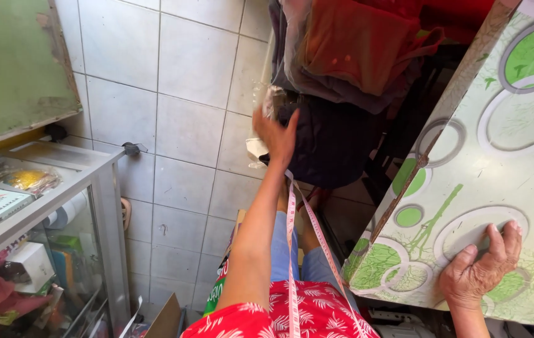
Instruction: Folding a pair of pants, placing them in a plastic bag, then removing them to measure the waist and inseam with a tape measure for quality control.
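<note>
- Left hand (276, 134), fingers spread, reaches into the dark clothes (333, 141); the hanging pile could slip.
- Right hand (481, 270) pressed flat on the worktop (517, 169).
- Measuring tape (292, 250) dangles, could snag.

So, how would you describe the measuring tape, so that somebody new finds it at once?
Start at the red flowered shirt at the bottom of the picture. From it a pink measuring tape runs up in two thin strands toward the raised left hand. It is the only narrow ribbon with small marks, beside the bare forearm.
</note>
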